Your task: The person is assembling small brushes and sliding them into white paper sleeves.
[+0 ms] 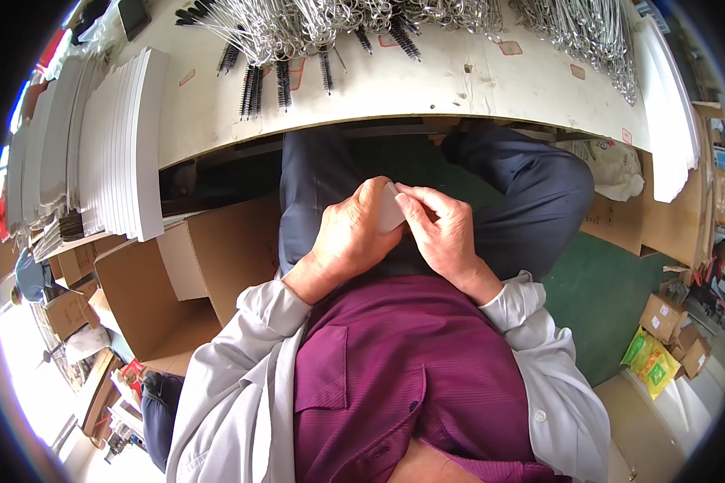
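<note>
Above my lap, my left hand (353, 231) is wrapped round a small white piece (390, 212), smooth and flat-looking; much of it is hidden by the fingers, so I cannot tell its exact kind. My right hand (445, 233) pinches the upper right edge of the same piece between thumb and fingers. Both hands are close together, off the table's near edge. On the pale worktable (427, 88) beyond them lies a heap of wire-handled brushes (283, 84) with black bristles; neither hand touches it.
A row of white folded cartons (149, 145) stands at the table's left end, and a white panel (670, 121) at its right. An open cardboard box (149, 298) sits at my left. Small cartons (660, 315) and a yellow-green packet (651, 362) lie at the right.
</note>
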A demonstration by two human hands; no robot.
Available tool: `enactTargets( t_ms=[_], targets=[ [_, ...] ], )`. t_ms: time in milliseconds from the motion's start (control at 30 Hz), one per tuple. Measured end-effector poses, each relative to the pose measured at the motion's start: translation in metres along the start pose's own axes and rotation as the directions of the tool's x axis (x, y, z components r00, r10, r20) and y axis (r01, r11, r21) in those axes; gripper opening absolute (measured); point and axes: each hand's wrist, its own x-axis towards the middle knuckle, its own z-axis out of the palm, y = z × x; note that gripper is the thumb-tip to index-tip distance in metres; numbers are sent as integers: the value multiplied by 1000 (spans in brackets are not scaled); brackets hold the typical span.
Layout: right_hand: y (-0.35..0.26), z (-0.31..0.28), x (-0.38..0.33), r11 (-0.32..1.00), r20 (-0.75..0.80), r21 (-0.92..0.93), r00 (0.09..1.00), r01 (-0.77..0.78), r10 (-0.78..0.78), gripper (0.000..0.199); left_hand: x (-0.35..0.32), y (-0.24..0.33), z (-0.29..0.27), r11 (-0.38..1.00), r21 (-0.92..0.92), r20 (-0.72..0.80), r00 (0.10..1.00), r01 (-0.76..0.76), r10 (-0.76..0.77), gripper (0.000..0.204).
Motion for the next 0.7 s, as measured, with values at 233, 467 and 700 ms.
enactTargets(
  t_ms=[233, 467, 700],
  targets=[
    [9, 7, 3, 987, -72, 147, 995, -64, 75, 16, -1, -1, 7, 993, 25, -134, 984, -112, 115, 51],
    [8, -3, 7, 935, 8, 267, 970, -235, 241, 15, -2, -2, 8, 994, 35, -137, 984, -108, 112, 53],
    [6, 1, 8, 954, -37, 248, 982, -170, 185, 15, -4, -2, 10, 997, 4, -131, 988, -79, 79, 52]
  ],
)
